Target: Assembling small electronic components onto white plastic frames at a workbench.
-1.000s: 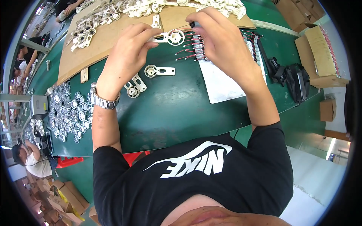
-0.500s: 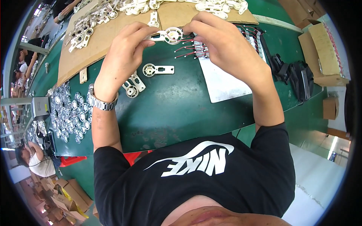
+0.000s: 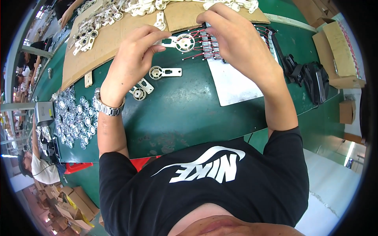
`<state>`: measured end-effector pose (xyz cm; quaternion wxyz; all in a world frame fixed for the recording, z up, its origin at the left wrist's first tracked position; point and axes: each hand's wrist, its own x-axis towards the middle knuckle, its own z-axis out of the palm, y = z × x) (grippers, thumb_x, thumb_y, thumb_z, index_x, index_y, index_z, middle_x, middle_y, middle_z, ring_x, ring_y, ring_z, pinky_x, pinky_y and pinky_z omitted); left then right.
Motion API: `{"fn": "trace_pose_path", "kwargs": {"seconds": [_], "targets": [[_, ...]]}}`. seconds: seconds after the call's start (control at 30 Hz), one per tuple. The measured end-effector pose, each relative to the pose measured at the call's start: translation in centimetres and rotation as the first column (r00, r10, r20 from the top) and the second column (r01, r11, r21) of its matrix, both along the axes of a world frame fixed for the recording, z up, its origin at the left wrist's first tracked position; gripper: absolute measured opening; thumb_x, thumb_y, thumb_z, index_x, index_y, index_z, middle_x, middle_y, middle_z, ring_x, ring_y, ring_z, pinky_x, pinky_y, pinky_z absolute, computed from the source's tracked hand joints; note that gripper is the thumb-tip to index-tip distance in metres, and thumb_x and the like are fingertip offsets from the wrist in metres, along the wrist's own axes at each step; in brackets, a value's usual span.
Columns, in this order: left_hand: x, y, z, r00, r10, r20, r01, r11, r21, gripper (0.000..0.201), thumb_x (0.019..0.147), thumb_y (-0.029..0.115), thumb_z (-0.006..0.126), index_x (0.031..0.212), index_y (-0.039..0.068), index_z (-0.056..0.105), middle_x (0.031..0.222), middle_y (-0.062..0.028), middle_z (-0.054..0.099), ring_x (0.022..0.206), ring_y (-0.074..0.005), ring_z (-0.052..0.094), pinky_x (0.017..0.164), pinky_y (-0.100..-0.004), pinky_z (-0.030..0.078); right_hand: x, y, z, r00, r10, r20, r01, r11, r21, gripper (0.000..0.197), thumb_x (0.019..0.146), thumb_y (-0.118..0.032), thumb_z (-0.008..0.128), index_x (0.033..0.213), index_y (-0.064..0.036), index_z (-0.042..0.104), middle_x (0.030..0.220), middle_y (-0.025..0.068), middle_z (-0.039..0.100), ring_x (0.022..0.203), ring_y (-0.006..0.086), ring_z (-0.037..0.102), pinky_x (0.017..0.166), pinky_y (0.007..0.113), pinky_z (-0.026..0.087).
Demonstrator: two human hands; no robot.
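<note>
Left hand, silver watch at wrist, pinches the flat end of a cream plastic arm with a round spoked ring, held out above the green tabletop, ring end toward the right hand. Right hand, fingers curled close, hovers over rows of small grey modules with thin red leads; something dark shows at its fingertips, though whether gripped I cannot tell. A similar cream slotted piece lies nearer the body.
</note>
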<state>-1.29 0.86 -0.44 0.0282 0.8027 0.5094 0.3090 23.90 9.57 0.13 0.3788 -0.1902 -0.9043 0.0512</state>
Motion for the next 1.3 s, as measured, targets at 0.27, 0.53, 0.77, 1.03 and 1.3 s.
{"fn": "trace_pose_path", "kwargs": {"seconds": [0.27,0.53,0.77,1.03,1.3], "targets": [[0.2,-0.1,-0.9,0.999,0.022,-0.034,-0.019,0.995,0.098,0.034,0.079,-0.009,0.069,0.112,0.000,0.068,0.100,-0.0155,0.062,0.097,-0.0375,0.062,0.084,-0.0444,0.052,-1.4,-1.4,-0.4,0.994,0.094,0.055,-0.086,0.987,-0.132,0.038,0.081,0.009,0.064,0.118,0.0009,0.059,0.107,0.0187,0.058,0.098,0.0423,0.060,0.082,0.048,0.049],[1.2,-1.5,-1.1,0.980,0.185,-0.072,-0.168,0.966,0.196,0.030,0.077,-0.006,0.070,0.106,0.001,0.068,0.107,-0.0138,0.055,0.098,-0.0345,0.058,0.081,-0.0428,0.052,-3.2,-3.1,-0.4,0.995,0.045,0.090,-0.021,0.968,-0.248,0.027,0.084,0.006,0.070,0.109,0.0013,0.061,0.103,0.0170,0.060,0.097,0.0400,0.060,0.083,0.045,0.048],[2.5,-2.1,-0.8,0.983,0.182,0.027,-0.184,0.963,0.195,0.033,0.076,-0.007,0.068,0.108,0.001,0.068,0.113,-0.0170,0.053,0.106,-0.0370,0.057,0.086,-0.0436,0.053,-3.0,-3.1,-1.3,0.995,-0.070,0.073,0.084,0.976,-0.202,0.026,0.085,0.000,0.074,0.110,0.0014,0.066,0.100,0.0159,0.062,0.091,0.0341,0.060,0.081,0.043,0.048],[2.7,-2.4,-0.9,0.973,0.201,-0.114,-0.177,0.965,0.196,0.026,0.071,-0.002,0.069,0.096,-0.003,0.064,0.104,-0.0132,0.053,0.095,-0.0315,0.054,0.081,-0.0389,0.053,-4.0,-3.5,-1.6,0.994,-0.086,0.061,0.093,0.988,-0.121,0.027,0.086,-0.001,0.074,0.112,-0.0005,0.067,0.098,0.0142,0.064,0.091,0.0345,0.060,0.083,0.044,0.049],[3.3,-2.1,-2.3,0.947,0.222,-0.232,-0.173,0.961,0.215,0.032,0.064,0.003,0.076,0.094,0.000,0.065,0.105,-0.0106,0.054,0.100,-0.0294,0.054,0.082,-0.0363,0.054,-3.8,-3.5,-2.2,0.984,-0.103,0.148,0.117,0.989,-0.086,0.024,0.080,0.002,0.075,0.103,-0.0001,0.067,0.090,0.0155,0.060,0.087,0.0359,0.059,0.078,0.046,0.048]]}}
